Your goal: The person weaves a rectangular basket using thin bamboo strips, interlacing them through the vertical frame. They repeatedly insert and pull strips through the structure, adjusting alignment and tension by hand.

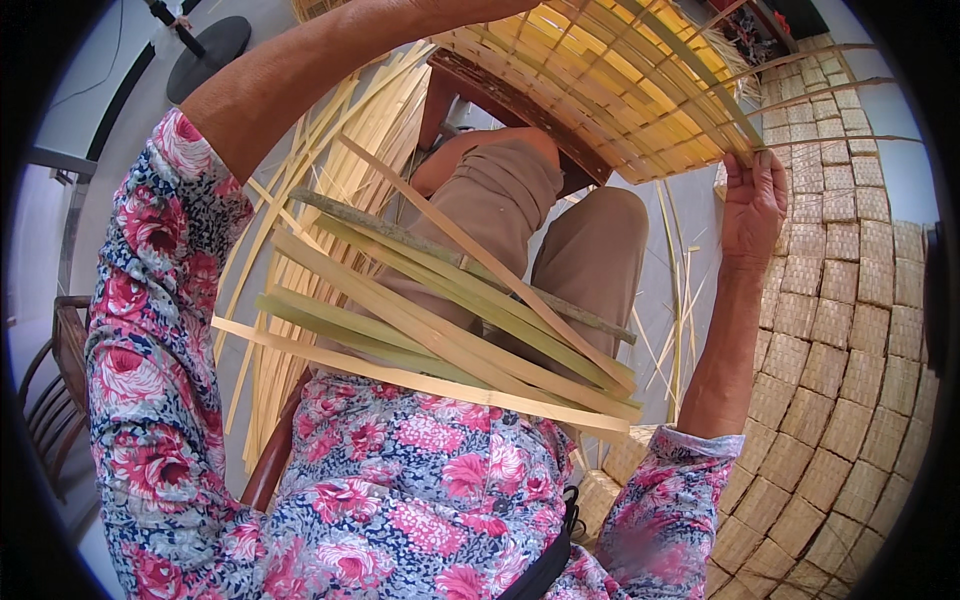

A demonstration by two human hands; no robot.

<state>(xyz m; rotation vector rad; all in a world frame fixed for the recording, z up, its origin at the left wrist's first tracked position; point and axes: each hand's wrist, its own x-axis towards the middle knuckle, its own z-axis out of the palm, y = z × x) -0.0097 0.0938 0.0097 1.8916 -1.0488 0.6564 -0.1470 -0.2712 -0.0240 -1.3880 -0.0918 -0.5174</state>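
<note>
A partly woven bamboo panel (600, 70), with yellow and green strips crossing in an open lattice, rests at the upper right on a dark red wooden stand (520, 110). My right hand (757, 205) is closed at the panel's near right corner, thumb and fingers pinching the end of a greenish bamboo strip (735, 105) that runs along its edge. Long loose strip ends stick out past that side. My left hand (478, 8) reaches the panel's far left side; the picture's upper edge cuts it off, hiding its fingers. Several loose bamboo strips (450, 290) lie across my lap.
A thick pile of long pale strips (310, 350) lies on the floor to my left. Rows of stacked woven pieces (840, 300) line the right side. A wooden chair (62, 390) stands at far left, a round black stand base (210, 58) at upper left.
</note>
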